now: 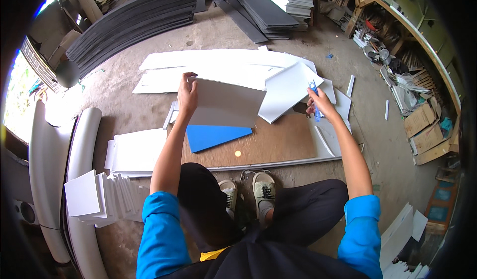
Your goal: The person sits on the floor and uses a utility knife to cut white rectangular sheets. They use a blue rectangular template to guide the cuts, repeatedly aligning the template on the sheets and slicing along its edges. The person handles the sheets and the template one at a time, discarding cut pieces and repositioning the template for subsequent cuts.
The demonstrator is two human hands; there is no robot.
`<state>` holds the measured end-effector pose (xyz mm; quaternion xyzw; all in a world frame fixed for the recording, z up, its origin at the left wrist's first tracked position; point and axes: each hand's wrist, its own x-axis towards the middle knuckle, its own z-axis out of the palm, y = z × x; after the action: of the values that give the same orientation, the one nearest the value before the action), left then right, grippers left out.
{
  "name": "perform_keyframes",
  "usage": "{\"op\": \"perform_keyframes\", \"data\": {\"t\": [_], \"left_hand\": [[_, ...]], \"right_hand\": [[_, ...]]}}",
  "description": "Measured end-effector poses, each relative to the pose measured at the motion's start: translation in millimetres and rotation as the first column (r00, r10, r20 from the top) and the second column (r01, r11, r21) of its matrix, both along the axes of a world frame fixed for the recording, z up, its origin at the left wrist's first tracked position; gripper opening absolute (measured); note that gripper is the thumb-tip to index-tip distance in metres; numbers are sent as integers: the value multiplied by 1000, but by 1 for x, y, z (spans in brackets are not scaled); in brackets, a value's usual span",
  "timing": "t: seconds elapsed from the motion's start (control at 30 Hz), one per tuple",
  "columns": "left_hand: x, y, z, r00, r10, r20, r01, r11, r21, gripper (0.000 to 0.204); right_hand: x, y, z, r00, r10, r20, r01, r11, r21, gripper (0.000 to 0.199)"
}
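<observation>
My left hand (188,98) is closed on the upper left corner of a pale grey-white foam sheet (226,103), holding it tilted above the work surface. In my right hand (324,105) is a blue utility knife (317,111), held upright between the fingers and apart from the sheet; whether its blade is out is too small to tell. Partly under the held sheet, a flat blue piece (211,139) with slanted sides lies on a brown wooden board (293,142). Between my hands, another white sheet (284,93) overlaps the board's far edge.
Long white panels (198,60) lie beyond the board. A stack of small white pieces (82,194) stands at my left, beside white rolls (82,152). Dark sheets (134,23) are piled at the back. Cardboard boxes (422,120) and clutter line the right wall. A thin strip (325,141) lies on the board.
</observation>
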<state>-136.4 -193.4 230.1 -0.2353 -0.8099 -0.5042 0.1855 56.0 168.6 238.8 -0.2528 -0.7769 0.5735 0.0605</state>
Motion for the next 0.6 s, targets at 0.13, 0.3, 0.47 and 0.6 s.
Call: {"op": "perform_keyframes", "data": {"t": [0.13,0.3,0.47,0.6], "left_hand": [[6,-4,8,996,-84,14,81,985,153,18],[19,-8,15,971,-230,62,197,922,332,14],[0,-22,0,998,-57,23,54,992,110,22],[1,-7,-20,950,286,-128,-313,859,-404,57]], "right_hand": [[-21,-26,-13,993,-48,-112,25,980,-197,63],[-42,-47,-19,991,-92,-101,36,889,-457,64],[-51,-78,-7,989,-105,-101,23,800,-600,37],[-67,-122,26,946,-232,-226,16,730,-683,35]]}}
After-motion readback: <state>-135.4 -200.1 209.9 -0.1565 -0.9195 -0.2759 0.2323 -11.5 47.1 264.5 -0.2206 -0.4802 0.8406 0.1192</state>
